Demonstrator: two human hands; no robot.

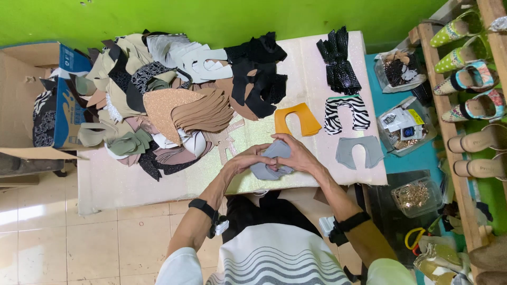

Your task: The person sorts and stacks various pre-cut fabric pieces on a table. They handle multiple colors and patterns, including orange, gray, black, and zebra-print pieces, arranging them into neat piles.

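Head view, looking down on a pale glittery worktop [296, 68]. Places are given relative to the grey stack [270, 161], a small pile of grey cut pieces at the near edge of the worktop.

Left hand [244, 159]: fingers closed on the left side of the grey stack, grip narrow, holding it. Right hand [297, 154]: fingers curled over the top and right side of the same stack, grip likewise closed on it. The two hands meet over the stack, which rests on the worktop. Each wrist carries a black strap.

Just right of the stack lies a single grey piece [360, 151], U-shaped, flat on the worktop and apart from the hands. Beyond the stack, slightly right, lie orange pieces [297, 119]; right of these, zebra-striped pieces [346, 112]. Farther still, at the far right of the worktop, black glossy pieces [339, 60]. Beyond and left of the stack, a large mixed heap [158, 100] of tan, brown, white, black and green pieces spreads over the worktop's left half. Left of the heap stands an open cardboard box [31, 95].

Well right of the stack, off the worktop, a wooden rack [449, 132] holds shoes [470, 76]; clear tubs [417, 196] of small fittings sit between rack and worktop.
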